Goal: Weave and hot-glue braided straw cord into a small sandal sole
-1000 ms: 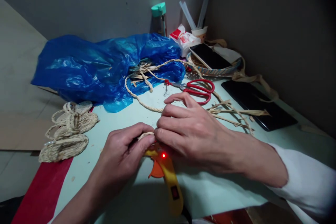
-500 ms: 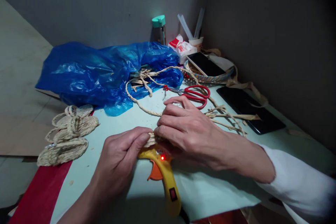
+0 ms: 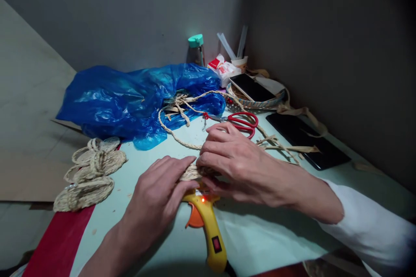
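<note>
Between my two hands is a piece of braided straw (image 3: pixel 190 173), held just above a yellow glue gun (image 3: pixel 211 225). My left hand (image 3: pixel 156 190) pinches its left end between thumb and fingers. My right hand (image 3: pixel 237 164) grips the other end, and its fingers cover most of the piece. The glue gun lies on the table with its orange trigger (image 3: pixel 195 217) to the left and a red light lit. From behind my right hand a long straw braid (image 3: pixel 175 136) curves up toward a blue plastic bag (image 3: pixel 130 99).
Small woven straw slippers (image 3: pixel 86 192) lie at the left on a red strip (image 3: pixel 61 238). Red-handled scissors (image 3: pixel 242 121) rest beyond my right hand. A black phone (image 3: pixel 302 138), a basket (image 3: pixel 256 103) with another phone, and a green-lidded bottle (image 3: pixel 196 47) stand farther back.
The view has tilted slightly, so the scene sits lower. My left thumb has dropped away from my index finger to the lower side of the braided piece, showing more of it.
</note>
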### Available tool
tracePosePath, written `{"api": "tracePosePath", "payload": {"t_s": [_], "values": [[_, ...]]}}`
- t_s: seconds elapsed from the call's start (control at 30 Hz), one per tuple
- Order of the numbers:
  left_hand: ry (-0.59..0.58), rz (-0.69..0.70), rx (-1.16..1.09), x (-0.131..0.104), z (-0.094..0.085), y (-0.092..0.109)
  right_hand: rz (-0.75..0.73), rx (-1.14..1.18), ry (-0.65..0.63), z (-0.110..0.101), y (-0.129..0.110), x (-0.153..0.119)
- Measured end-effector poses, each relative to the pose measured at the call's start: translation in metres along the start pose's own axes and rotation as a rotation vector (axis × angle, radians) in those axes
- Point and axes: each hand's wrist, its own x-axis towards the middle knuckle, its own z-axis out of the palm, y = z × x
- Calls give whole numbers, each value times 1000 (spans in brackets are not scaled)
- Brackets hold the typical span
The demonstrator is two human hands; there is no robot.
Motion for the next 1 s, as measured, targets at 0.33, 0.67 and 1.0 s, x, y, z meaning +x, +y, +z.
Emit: {"api": "tracePosePath", "payload": {"t_s": [0.33, 0.67, 1.0], "values": [[73, -128, -122, -3, 1, 2, -18, -44, -51, 0, 1, -3], [-40, -564, -505, 9, -4, 7, -27, -79, 5, 2, -8, 3], [-8, -735, -780, 5, -14, 5, 241, 381, 86, -26, 0, -5]]}}
